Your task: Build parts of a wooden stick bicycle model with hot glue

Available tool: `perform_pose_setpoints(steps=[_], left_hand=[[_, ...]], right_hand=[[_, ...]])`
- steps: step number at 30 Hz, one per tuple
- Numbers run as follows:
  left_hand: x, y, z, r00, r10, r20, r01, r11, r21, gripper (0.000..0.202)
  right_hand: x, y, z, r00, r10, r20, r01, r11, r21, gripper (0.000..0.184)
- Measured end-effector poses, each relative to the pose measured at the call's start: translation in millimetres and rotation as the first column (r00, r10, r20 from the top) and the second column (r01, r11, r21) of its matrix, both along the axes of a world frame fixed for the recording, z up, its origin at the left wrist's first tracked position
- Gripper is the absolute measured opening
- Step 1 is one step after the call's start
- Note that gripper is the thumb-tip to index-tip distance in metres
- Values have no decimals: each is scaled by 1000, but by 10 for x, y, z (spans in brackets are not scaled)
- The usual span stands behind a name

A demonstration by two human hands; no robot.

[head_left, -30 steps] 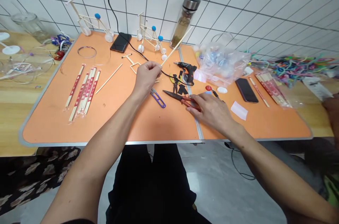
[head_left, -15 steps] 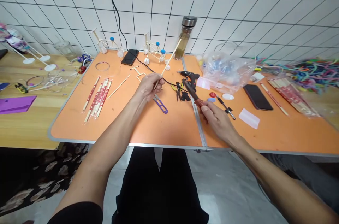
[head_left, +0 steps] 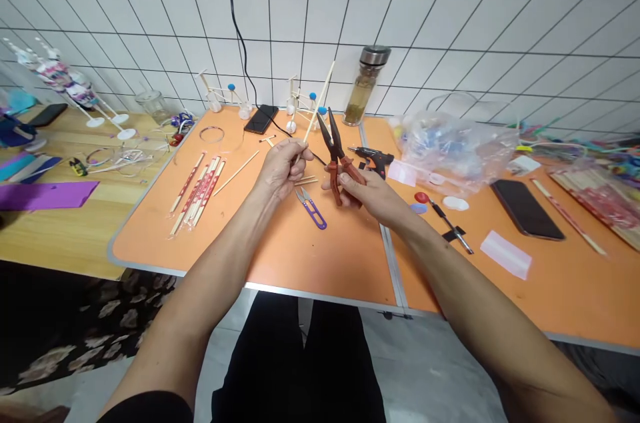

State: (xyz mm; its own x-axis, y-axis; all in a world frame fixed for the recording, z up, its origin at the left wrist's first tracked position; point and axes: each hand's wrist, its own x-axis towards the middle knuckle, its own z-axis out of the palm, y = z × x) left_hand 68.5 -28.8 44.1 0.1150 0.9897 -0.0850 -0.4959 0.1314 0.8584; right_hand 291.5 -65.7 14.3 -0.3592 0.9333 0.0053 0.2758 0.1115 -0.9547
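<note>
Pinched in the fingers of my left hand (head_left: 281, 168) is a thin wooden chopstick (head_left: 320, 101), tilted up and to the right. My right hand (head_left: 364, 189) grips the red handles of long-nose pliers (head_left: 336, 143). Their dark jaws are spread apart and point upward, just right of the chopstick. Below the hands lie purple thread snips (head_left: 313, 209) on the orange table (head_left: 280, 263). Short stick pieces (head_left: 306, 181) lie beside my left fingers. A loose chopstick (head_left: 236, 173) rests to the left of that hand.
Wrapped chopsticks (head_left: 203, 193) lie at left. Behind stand stick models (head_left: 300, 103), a phone (head_left: 261, 119) and a glass bottle (head_left: 367, 86). A glue gun (head_left: 373, 157), a plastic bag (head_left: 450, 143), a pen (head_left: 453, 228) and another phone (head_left: 527, 208) are at right. A black cable (head_left: 235, 16) runs down the wall.
My right hand has moved left toward the chopstick and turned the pliers upright, and their jaws now show spread. My left hand still holds the chopstick. The view has shifted slightly.
</note>
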Motion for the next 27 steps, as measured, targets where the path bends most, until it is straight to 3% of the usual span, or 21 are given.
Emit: perform_pose_setpoints(steps=[5, 9, 20, 27], left_hand=[[51, -21, -37, 1000, -22, -20, 23, 999, 42, 14], [110, -71, -64, 995, -71, -71, 75, 995, 63, 11], [205, -127, -96, 973, -154, -172, 155, 988, -5, 16], [230, -124, -144, 971, -162, -175, 156, 987, -47, 16]], right_hand=[[47, -25, -138, 981, -84, 173, 56, 985, 161, 62], [106, -81, -154, 932, -156, 327, 61, 957, 282, 49], [130, -95, -188, 889, -215, 405, 43, 919, 392, 53], [120, -95, -205, 805, -294, 516, 21, 882, 470, 51]])
